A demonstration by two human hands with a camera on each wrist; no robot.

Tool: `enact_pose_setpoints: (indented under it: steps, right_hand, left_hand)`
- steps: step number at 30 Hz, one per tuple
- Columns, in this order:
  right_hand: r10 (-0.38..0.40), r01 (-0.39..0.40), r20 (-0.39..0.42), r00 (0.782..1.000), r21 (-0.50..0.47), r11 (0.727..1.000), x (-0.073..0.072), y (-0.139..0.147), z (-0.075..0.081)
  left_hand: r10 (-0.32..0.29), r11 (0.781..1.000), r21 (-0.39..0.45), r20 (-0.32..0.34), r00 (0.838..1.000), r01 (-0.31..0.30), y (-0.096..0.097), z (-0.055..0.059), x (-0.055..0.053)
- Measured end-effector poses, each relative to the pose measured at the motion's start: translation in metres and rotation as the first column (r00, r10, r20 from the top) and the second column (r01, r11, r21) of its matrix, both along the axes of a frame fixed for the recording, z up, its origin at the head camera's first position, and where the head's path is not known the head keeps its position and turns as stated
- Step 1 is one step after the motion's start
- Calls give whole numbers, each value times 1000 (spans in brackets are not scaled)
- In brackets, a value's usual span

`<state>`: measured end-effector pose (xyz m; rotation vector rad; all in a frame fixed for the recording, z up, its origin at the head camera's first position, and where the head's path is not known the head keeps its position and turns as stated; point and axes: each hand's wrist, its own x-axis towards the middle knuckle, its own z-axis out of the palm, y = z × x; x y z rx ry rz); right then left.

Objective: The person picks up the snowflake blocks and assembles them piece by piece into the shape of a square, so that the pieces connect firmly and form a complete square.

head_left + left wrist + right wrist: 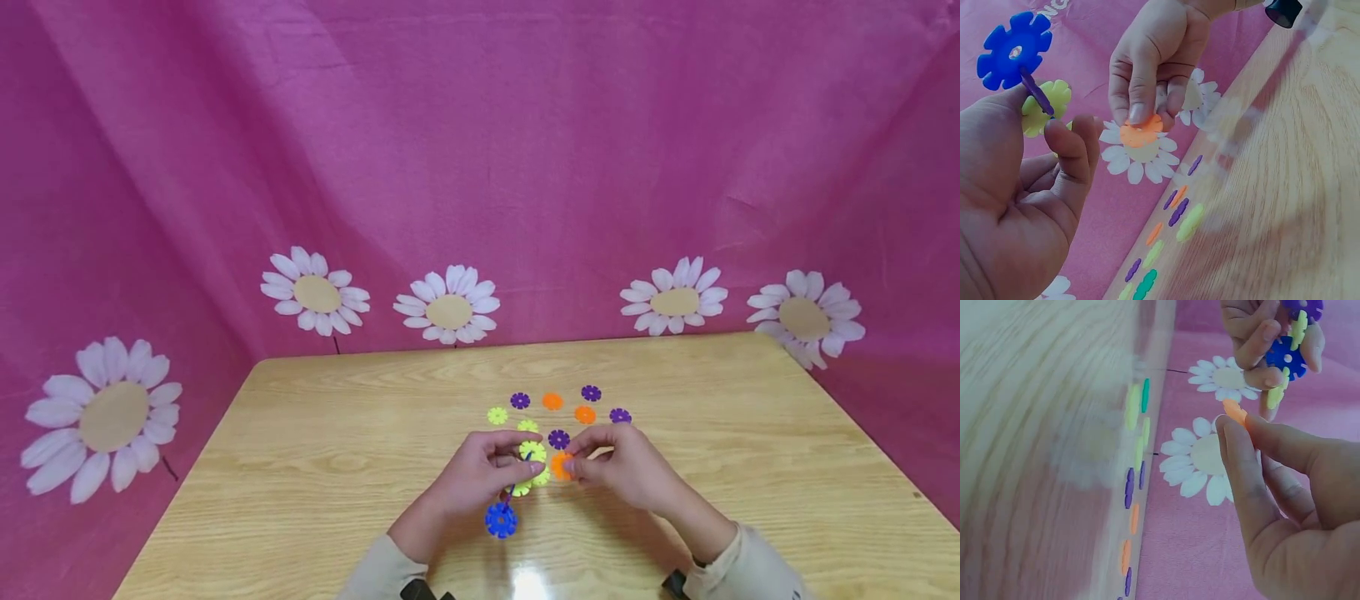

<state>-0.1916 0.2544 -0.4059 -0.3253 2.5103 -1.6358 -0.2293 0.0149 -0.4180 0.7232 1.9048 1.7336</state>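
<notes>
My left hand (pixel 480 471) grips a chain of notched flower-shaped plastic discs slotted into one another. A blue disc (pixel 501 520) hangs at its near end, and a yellow disc (pixel 532 452) shows by the fingertips. Purple (pixel 1307 309), blue (pixel 1286 359) and yellow (pixel 1277 395) discs of the chain show in the right wrist view; fingers hide part of it. Between thumb and fingers, my right hand (pixel 633 467) pinches a single orange disc (pixel 561 467). That disc is close to the chain's yellow end, apart from it in the left wrist view.
Several loose discs lie flat on the wooden table (pixel 337 467) beyond the hands, among them purple (pixel 591 392), orange (pixel 552 402) and yellow (pixel 497 415) ones. A green disc (pixel 1145 285) shows in the left wrist view. A pink curtain (pixel 525 167) with daisies hangs behind the table.
</notes>
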Motion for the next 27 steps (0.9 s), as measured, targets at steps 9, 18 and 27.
enact_pose_setpoints:
  steps: [9, 18, 27]
  right_hand:
    - [-18, 19, 18, 1000, -68, 997, 3, -2, 6]
    - [-34, 31, -64, 997, -43, 999, 8, -5, 9]
    - [-92, 96, -178, 980, 16, 995, 12, -9, 13]
  left_hand:
    - [66, 998, -1, 59, 996, -66, 3, -2, 1]
    - [48, 998, -30, 54, 997, -46, 3, -2, 1]
    - [24, 1000, -14, 5, 1000, -24, 2, -3, 0]
